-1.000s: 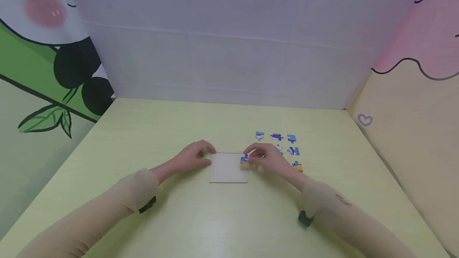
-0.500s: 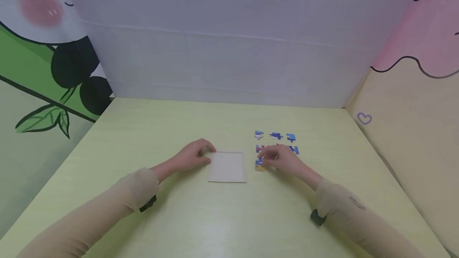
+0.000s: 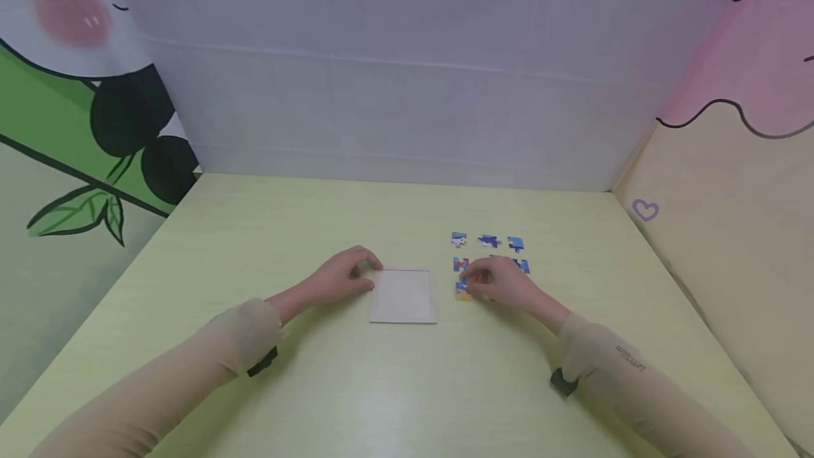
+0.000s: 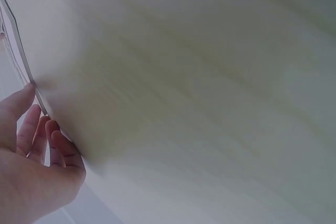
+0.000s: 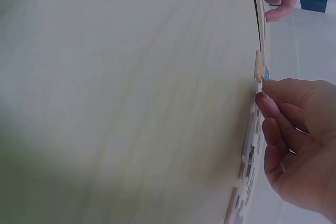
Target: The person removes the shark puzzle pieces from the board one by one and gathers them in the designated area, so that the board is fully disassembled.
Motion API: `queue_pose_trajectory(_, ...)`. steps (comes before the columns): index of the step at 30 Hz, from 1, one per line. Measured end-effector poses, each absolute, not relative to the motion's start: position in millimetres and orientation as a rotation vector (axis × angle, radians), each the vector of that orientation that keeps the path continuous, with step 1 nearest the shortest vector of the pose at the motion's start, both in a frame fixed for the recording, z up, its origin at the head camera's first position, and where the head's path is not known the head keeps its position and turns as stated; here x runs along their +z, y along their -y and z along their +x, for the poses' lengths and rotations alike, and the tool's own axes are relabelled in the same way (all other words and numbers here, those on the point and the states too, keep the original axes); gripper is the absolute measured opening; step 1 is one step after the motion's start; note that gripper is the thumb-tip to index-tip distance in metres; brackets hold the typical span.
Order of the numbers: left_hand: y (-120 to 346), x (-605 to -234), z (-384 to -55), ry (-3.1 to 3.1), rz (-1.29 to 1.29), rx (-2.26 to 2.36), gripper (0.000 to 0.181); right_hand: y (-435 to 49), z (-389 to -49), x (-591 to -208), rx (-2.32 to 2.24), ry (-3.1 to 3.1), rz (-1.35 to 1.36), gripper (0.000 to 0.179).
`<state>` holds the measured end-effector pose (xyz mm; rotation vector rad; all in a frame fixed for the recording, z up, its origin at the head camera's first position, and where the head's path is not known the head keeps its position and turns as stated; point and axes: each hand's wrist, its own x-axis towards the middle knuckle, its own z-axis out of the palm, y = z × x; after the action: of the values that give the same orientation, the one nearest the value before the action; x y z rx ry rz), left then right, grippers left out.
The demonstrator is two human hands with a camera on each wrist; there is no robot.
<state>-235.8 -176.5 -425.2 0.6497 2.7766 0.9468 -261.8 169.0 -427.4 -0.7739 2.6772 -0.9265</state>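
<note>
In the head view a square white puzzle tray (image 3: 403,297) lies flat on the table. My left hand (image 3: 337,276) holds its far left corner, thumb at the left side and curled fingers at the back edge. Right of the tray, my right hand (image 3: 499,281) pinches a blue-and-yellow puzzle piece (image 3: 463,292) between thumb and forefinger, low over the table. The right wrist view shows the same piece (image 5: 260,66) at the fingertips. A red-and-blue piece (image 3: 461,264) lies just behind it. Other pieces are partly hidden beneath my right hand.
Behind my right hand lies a row of loose blue puzzle pieces: a left one (image 3: 458,239), a middle one (image 3: 489,241) and a right one (image 3: 516,244). Another piece (image 3: 521,266) shows beyond my knuckles. A pale wall (image 3: 407,126) closes off the table's (image 3: 286,218) back.
My right hand has carried the pinched puzzle piece from over the tray's right edge rightward, to beside the tray near the loose pieces. My left hand stays at the tray's corner.
</note>
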Motion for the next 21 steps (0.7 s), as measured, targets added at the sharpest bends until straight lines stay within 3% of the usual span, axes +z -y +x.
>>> queue_pose_trajectory(14, 176.1, -424.4, -235.4, -2.790, 0.633, 0.929, 0.029, -165.7, -264.5, -432.8, -0.875, -2.748, -0.783, 0.017)
queue_pose_trajectory(21, 176.3, -426.4, -236.8, -2.791, 0.644, 0.924, 0.029, -166.9, -262.8, -432.8, -0.885, -2.738, -0.670, 0.007)
